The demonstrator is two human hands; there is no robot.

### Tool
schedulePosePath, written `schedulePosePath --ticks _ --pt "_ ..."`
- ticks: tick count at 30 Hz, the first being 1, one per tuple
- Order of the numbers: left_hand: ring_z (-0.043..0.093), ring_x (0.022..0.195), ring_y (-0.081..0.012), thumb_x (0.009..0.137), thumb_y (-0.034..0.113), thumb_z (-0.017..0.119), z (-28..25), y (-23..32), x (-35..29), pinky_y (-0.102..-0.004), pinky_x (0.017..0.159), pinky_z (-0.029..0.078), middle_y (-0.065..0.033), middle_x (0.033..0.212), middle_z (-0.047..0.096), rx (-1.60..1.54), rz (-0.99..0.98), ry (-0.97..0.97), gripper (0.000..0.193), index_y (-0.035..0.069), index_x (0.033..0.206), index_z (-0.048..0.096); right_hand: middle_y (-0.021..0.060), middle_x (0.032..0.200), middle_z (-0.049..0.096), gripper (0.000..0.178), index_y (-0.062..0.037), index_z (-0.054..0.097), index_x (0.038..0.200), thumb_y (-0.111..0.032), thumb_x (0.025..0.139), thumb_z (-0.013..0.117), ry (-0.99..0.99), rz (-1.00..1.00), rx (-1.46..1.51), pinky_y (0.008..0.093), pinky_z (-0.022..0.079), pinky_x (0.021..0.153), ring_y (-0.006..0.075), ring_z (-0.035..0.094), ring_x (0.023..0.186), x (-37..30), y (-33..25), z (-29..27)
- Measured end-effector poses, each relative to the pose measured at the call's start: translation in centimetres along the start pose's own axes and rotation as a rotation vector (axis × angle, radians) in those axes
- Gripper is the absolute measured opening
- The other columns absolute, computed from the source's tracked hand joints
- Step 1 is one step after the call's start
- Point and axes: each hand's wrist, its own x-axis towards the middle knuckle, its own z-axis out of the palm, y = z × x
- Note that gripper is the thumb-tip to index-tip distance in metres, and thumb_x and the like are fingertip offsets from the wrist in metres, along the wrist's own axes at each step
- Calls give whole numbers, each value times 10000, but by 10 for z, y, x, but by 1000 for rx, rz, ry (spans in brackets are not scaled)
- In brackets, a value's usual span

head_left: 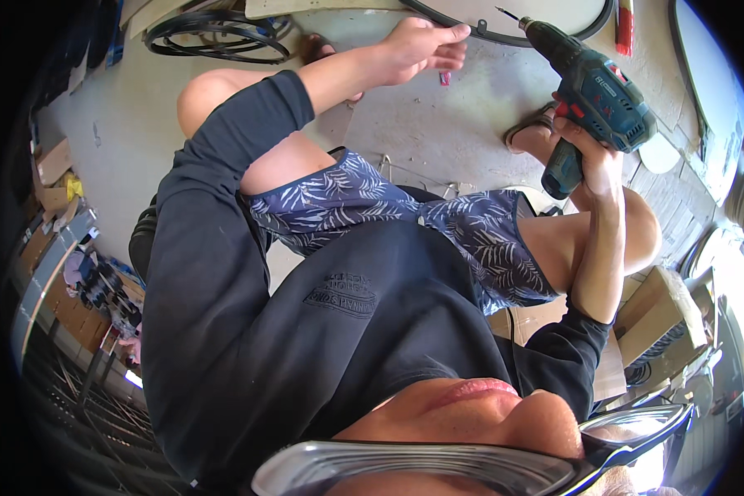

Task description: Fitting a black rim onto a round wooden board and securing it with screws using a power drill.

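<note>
A dark teal cordless drill (610,103) is gripped by its handle in my right hand (593,159), raised at the right. Its thin drill bit (507,13) points up and to the left. My left hand (417,51) is at the upper middle, with the thumb stretched out and the fingers loosely curled apart from it. Nothing shows between them. The thumb tip appears beside the black curved rim (504,38) of a large round pale panel; whether it touches I cannot tell.
Several thin black hoops (215,35) lie at the upper left. A red object (625,31) stands at the top right near another large pale panel (715,91). An open cardboard box (661,314) sits at the right. A small pink item (445,78) lies on the floor.
</note>
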Motion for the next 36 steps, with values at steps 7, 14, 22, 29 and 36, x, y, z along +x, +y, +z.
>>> schedulePosePath --ticks 7,14,22,29,36 --pt "670 1079 -271 974 138 715 6 -14 22 -398 1010 578 -192 1132 672 -177 15 119 287 -85 1137 636 79 872 695 232 17 692 1057 61 829 684 -9 25 -19 312 545 691 169 671 745 0 5 -2" --pt "704 977 -245 887 -37 705 11 -23 40 -375 880 623 -134 1047 701 -360 170 181 194 -69 1071 652 59 900 709 227 0 701 1097 9 870 702 -107 21 -111 276 521 726 137 659 782 5 13 -4" --pt "702 983 -269 857 -77 711 15 -26 39 -388 903 621 -140 1052 697 -395 169 249 145 -68 995 671 69 851 699 207 15 688 1010 24 804 664 -47 34 -255 302 526 698 155 661 757 9 5 6" --pt "706 964 -262 856 -76 711 14 -26 40 -374 903 611 -141 1047 706 -366 178 244 127 -63 980 688 57 921 721 248 -21 716 1089 -51 843 718 -63 57 -333 303 532 766 139 662 824 13 4 5" --pt "710 951 -265 867 -68 708 17 -23 37 -368 896 616 -145 1050 700 -351 175 223 143 -91 1002 669 44 778 670 186 -14 706 996 -42 812 714 -36 -20 -390 286 498 634 121 630 686 13 -4 11"
